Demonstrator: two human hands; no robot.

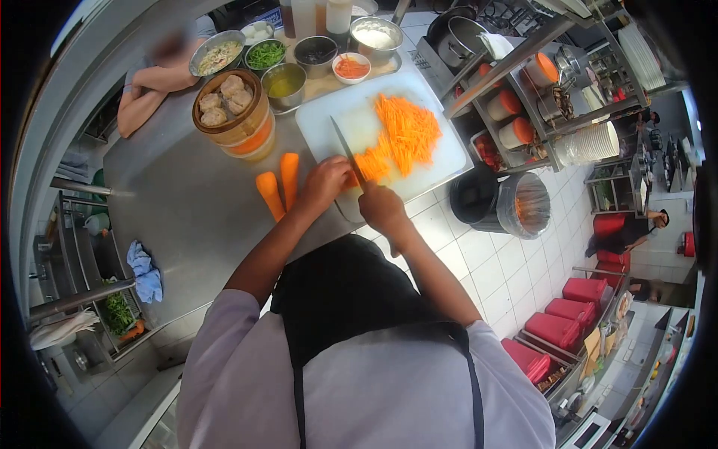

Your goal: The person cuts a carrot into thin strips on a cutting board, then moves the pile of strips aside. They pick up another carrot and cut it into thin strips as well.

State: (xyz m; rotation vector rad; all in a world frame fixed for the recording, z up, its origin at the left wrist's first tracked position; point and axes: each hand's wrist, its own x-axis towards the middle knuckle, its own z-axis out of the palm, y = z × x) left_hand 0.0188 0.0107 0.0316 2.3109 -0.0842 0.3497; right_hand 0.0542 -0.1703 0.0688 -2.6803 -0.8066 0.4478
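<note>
My right hand (383, 210) is closed around the handle of a kitchen knife (345, 144), whose blade points away from me over the left part of a white cutting board (321, 116). Just left of the blade, my left hand (327, 182) presses its bent fingers on a piece of carrot, mostly hidden beneath them. Right of the knife, cut carrot strips (407, 135) lie in a large orange heap on the board. Two peeled carrots (289, 178) rest on the steel table, left of my left forearm.
A bamboo steamer (238, 127) with dumplings stands on the steel table (172, 194). Behind the board are bowls of green herbs (265, 55), yellow liquid (284, 82) and red-orange shreds (351, 67). A lined bin (523, 202) stands on the floor at right. Another person's forearms (161, 82) rest on the far left edge.
</note>
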